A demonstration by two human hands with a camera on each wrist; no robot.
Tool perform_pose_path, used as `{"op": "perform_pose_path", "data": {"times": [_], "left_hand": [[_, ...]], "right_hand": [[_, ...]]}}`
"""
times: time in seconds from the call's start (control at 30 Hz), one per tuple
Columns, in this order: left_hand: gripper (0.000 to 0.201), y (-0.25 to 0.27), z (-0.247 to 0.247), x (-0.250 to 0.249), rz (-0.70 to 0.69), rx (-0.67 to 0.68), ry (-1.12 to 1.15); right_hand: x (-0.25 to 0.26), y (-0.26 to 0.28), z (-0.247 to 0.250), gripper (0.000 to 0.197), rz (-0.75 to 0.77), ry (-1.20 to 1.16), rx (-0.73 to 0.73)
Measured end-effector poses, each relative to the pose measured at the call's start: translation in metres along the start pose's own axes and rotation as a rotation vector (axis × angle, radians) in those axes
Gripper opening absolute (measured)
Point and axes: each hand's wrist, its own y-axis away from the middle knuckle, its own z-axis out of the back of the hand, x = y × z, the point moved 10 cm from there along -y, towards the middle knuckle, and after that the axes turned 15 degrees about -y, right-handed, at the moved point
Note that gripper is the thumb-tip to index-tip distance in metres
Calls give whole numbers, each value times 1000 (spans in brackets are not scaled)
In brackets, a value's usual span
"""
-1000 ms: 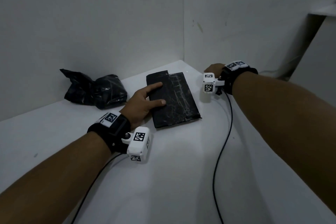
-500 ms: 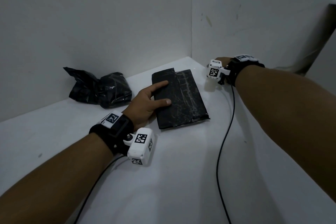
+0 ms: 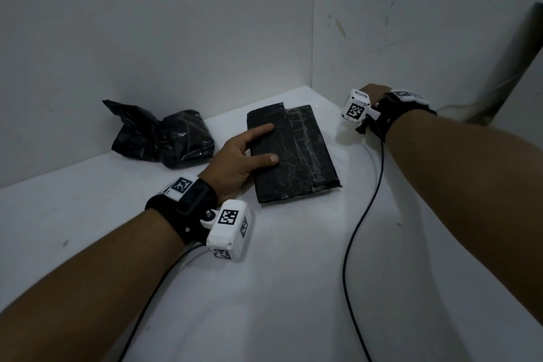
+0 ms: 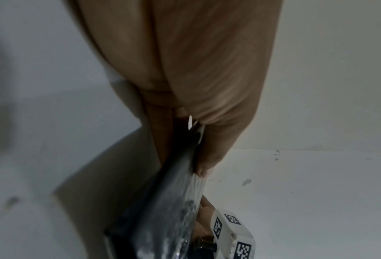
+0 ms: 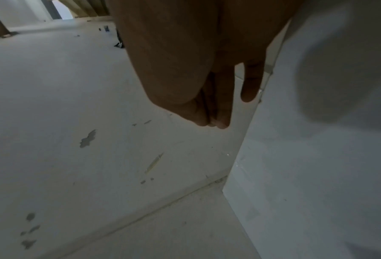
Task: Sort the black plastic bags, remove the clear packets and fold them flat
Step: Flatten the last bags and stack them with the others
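Where walls [image 3: 176, 38] corner, white table [image 3: 279, 288]

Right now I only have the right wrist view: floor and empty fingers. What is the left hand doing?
Observer: The left hand rests on the folded black bag, index finger and thumb straight on top.
Operator: Any other bags?
Observer: One crumpled black bag lies to its left by the wall, untouched.
Operator: Where's the right hand?
Observer: The right hand is past the table's far right edge, apart from both bags.
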Motion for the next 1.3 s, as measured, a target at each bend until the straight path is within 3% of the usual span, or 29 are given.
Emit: {"op": "perform_pose_path", "data": {"times": [0.07, 0.2, 0.37, 0.47, 0.67, 0.8, 0.97, 1.1, 1.3], "left_hand": [[62, 1, 0, -2, -2, -3, -13], [64, 6, 1, -3, -7, -16, -32], [66, 19, 10, -5, -23, -45, -73], [67, 30, 21, -9, -41, -73, -139], [68, 63, 44, -22, -69, -103, -242], [69, 92, 51, -34, -84, -127, -232], [66, 141, 60, -41, -87, -153, -203], [66, 183, 70, -28, -40, -154, -217], [70, 241, 93, -9, 37, -186, -380]], "right_hand": [[7, 6, 4, 19, 26, 43, -43], [22, 8, 6, 27, 79, 27, -109], [33, 26, 7, 37, 82, -382, -203], [27, 43, 9, 32, 57, -740, -392], [78, 87, 24, 28, 151, -899, -380], [138, 129, 39, 15, 269, -975, -274], [191, 194, 13, 22, 378, -1175, -6], [213, 240, -26, 25, 377, -1228, 182], [227, 289, -78, 26, 264, -1263, 327]]}}
